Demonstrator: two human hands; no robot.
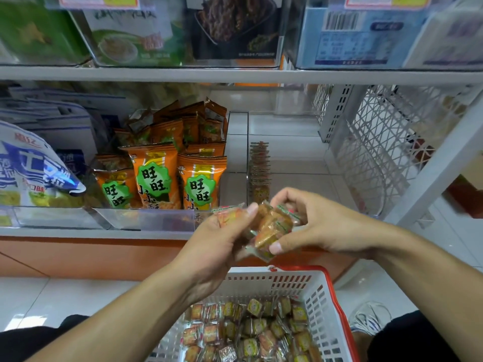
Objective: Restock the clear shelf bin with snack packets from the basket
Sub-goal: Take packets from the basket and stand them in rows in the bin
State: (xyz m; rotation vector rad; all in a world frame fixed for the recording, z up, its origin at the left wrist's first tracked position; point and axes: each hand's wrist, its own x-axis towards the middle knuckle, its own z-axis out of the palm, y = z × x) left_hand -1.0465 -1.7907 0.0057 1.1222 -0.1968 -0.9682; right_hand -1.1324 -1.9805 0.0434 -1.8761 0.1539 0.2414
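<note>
Restock barely begun: both hands, left hand [222, 239] and right hand [311, 223], fingers clamped on snack packets [271, 228] above basket [321, 291], still heaped; clear shelf bin [287, 152] holds one thin row along left wall.

A small shop aisle: white metal shelves [235, 74] hold clear bins of packaged snacks, orange snack bags [156, 173] face outward, price labels [373, 1] sit overhead, and a shopping basket [321, 296] rests on the tiled floor.
</note>
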